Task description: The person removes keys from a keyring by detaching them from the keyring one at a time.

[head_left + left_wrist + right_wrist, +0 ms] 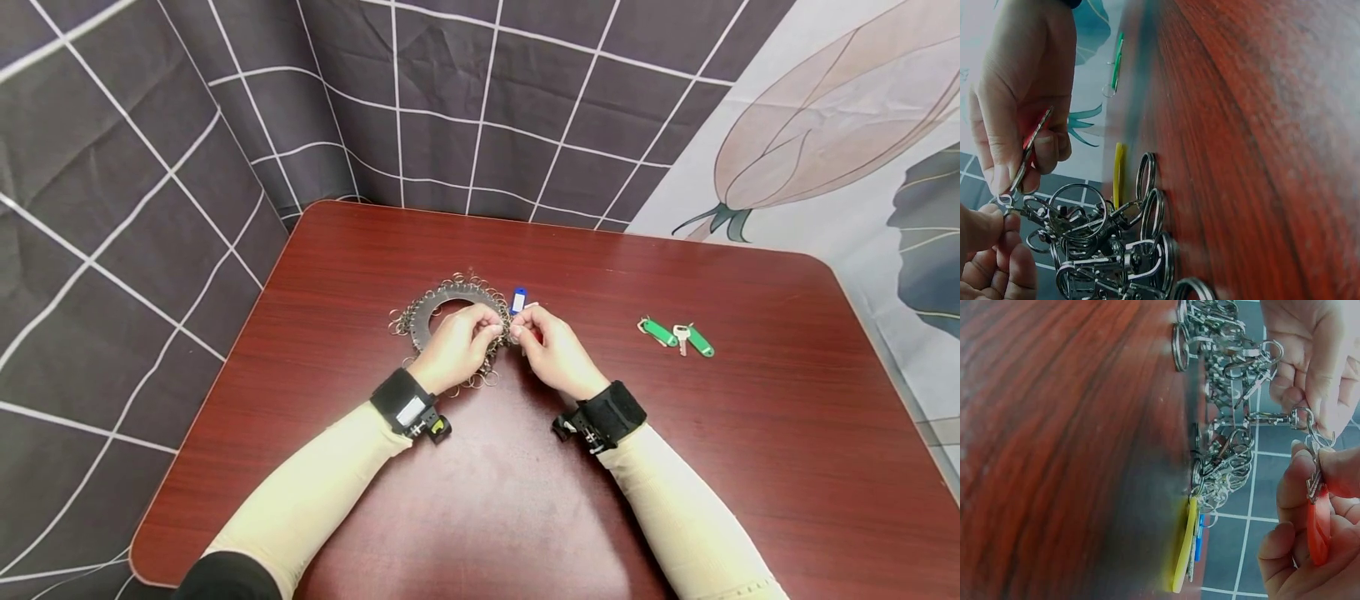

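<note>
A flat grey metal ring [419,321] lies on the table, its edge hung with many clasps and small split rings [1079,212]. Above its right side, my left hand [459,343] pinches one small split ring [1319,434] that hangs from a swivel clasp [1270,418]. My right hand [558,354] faces it, fingertips nearly meeting the left ones. Between thumb and fingers it holds a key [1032,150] with a red key tag [1318,531]. The key's head is at the split ring; whether it is threaded on cannot be told.
Beyond the hands, a blue key tag [519,300] lies beside the metal ring. A yellow key tag [1185,547] shows near it in the wrist views. Two green key tags [660,332] with keys [682,337] lie on the right of the brown table [675,450]. Dark checked cloth [442,83] hangs behind.
</note>
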`<state>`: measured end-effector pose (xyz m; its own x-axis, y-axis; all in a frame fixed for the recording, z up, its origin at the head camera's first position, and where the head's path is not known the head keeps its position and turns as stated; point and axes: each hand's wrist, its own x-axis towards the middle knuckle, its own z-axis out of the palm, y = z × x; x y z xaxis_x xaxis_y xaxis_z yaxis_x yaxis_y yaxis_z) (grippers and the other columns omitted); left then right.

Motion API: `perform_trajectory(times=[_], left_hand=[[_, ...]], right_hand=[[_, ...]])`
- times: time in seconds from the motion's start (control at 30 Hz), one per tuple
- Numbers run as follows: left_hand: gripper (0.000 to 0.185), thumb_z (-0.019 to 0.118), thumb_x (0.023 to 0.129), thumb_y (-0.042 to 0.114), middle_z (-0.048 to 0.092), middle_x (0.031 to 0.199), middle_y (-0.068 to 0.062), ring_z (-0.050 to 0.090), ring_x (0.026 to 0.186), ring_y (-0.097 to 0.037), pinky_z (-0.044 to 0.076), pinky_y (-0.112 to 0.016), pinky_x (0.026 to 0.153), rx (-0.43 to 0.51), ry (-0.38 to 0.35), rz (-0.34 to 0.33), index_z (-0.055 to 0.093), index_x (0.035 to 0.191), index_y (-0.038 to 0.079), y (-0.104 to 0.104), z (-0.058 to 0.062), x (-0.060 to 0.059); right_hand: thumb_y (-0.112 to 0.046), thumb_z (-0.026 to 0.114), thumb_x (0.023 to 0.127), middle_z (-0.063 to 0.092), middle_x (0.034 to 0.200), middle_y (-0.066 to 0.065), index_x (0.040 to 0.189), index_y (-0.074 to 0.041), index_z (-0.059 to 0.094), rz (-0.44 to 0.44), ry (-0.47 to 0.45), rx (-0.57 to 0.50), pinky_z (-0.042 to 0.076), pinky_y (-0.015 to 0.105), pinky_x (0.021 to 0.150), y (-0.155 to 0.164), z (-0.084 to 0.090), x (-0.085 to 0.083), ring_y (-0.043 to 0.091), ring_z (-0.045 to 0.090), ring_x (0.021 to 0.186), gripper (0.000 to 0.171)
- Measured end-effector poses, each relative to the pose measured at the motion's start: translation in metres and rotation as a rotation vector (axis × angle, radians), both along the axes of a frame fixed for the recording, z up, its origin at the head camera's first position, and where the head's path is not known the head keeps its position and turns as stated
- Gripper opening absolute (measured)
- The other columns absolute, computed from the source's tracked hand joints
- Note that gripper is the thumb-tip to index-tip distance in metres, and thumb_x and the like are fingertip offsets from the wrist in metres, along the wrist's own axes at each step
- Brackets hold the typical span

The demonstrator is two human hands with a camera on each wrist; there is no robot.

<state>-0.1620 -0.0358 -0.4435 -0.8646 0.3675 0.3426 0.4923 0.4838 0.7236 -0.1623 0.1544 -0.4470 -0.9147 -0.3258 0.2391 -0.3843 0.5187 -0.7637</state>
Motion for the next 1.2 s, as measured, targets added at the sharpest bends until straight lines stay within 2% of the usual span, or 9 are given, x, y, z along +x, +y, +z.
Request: perform_trajectory(times=[0.37, 0.63, 0.83, 1.03, 1.2], left_hand=[[0.005, 0.061, 0.095, 0.013, 0.063, 0.087, 0.0, 0.057, 0.079, -0.011, 0.048, -0.026, 0.073, -0.006, 0.025, -0.014, 0.064, 0.095, 0.009, 0.0, 0.001, -0.001], [0.007, 0.061, 0.095, 0.012, 0.065, 0.085, 0.002, 0.06, 0.076, -0.01, 0.049, -0.025, 0.071, 0.019, -0.078, 0.037, 0.066, 0.099, 0.009, 0.002, 0.001, 0.002], [0.004, 0.062, 0.094, 0.009, 0.066, 0.087, -0.001, 0.064, 0.079, -0.015, 0.052, -0.024, 0.074, 0.132, -0.144, 0.076, 0.066, 0.095, 0.009, 0.004, -0.002, 0.004], [0.004, 0.064, 0.093, 0.01, 0.069, 0.088, 0.001, 0.064, 0.074, -0.012, 0.051, -0.024, 0.068, 0.168, -0.113, 0.063, 0.068, 0.094, 0.01, 0.003, -0.006, 0.006], [0.005, 0.066, 0.092, 0.013, 0.069, 0.087, 0.004, 0.059, 0.074, -0.01, 0.05, -0.032, 0.069, 0.11, -0.033, 0.061, 0.07, 0.092, 0.011, 0.002, -0.003, 0.006]], right_hand=[[-0.005, 0.058, 0.095, 0.058, 0.081, 0.001, 0.094, -0.01, 0.058, 0.029, 0.042, 0.019, 0.042, 0.028, 0.064, 0.003, 0.01, 0.001, 0.013, 0.052, 0.07, 0.006], [-0.007, 0.055, 0.097, 0.056, 0.073, 0.003, 0.094, -0.009, 0.056, 0.008, 0.008, 0.017, 0.045, 0.028, 0.059, 0.004, 0.01, 0.001, 0.013, 0.055, 0.063, 0.004], [-0.007, 0.054, 0.097, 0.054, 0.072, 0.001, 0.095, -0.009, 0.055, -0.004, 0.02, 0.037, 0.043, 0.029, 0.059, 0.001, 0.012, 0.003, 0.013, 0.053, 0.063, 0.004], [-0.006, 0.055, 0.096, 0.053, 0.073, 0.0, 0.094, -0.009, 0.057, -0.023, 0.037, 0.039, 0.042, 0.029, 0.06, 0.002, 0.013, 0.006, 0.013, 0.051, 0.064, 0.004], [-0.006, 0.056, 0.096, 0.054, 0.073, 0.0, 0.093, -0.009, 0.057, -0.023, 0.031, 0.039, 0.041, 0.028, 0.058, 0.002, 0.015, 0.007, 0.013, 0.05, 0.064, 0.005]])
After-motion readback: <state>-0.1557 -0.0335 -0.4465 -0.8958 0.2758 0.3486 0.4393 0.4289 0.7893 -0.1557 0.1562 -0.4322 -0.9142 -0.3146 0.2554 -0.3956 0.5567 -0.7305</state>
